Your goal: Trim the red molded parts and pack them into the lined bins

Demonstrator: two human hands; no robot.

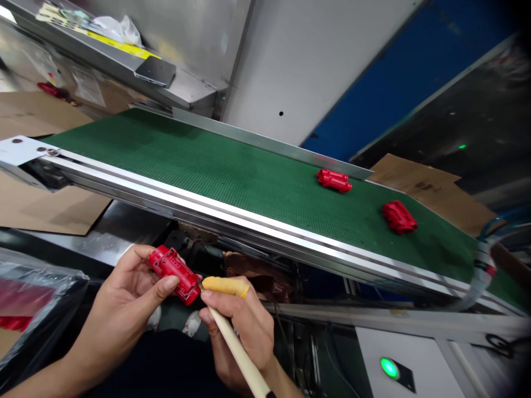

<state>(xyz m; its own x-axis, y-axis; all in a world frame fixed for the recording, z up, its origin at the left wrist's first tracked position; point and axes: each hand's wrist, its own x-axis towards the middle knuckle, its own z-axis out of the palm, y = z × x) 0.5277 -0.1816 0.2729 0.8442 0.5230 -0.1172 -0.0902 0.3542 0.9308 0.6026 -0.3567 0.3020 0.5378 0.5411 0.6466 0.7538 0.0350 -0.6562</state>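
My left hand point(128, 298) is closed around a red molded plastic part point(173, 273), with the thumb on its near side. In my right hand point(244, 326) is a knife-like tool with a long cream handle point(236, 354), gripped like a pen. A yellow finger cot point(224, 285) covers the right index finger. The tool's short tip is at the right end of the red part; whether it touches cannot be made out. Two more red parts, one point(334, 180) near the back rail and one point(399, 216) farther right, lie on the green conveyor belt point(232, 171).
The conveyor's metal side rail point(199, 213) runs just beyond my hands. A phone point(156, 71) lies on the steel shelf at upper left. A plastic-lined box point(41, 293) with red parts stands at left. A green-lit button point(390, 367) is at lower right.
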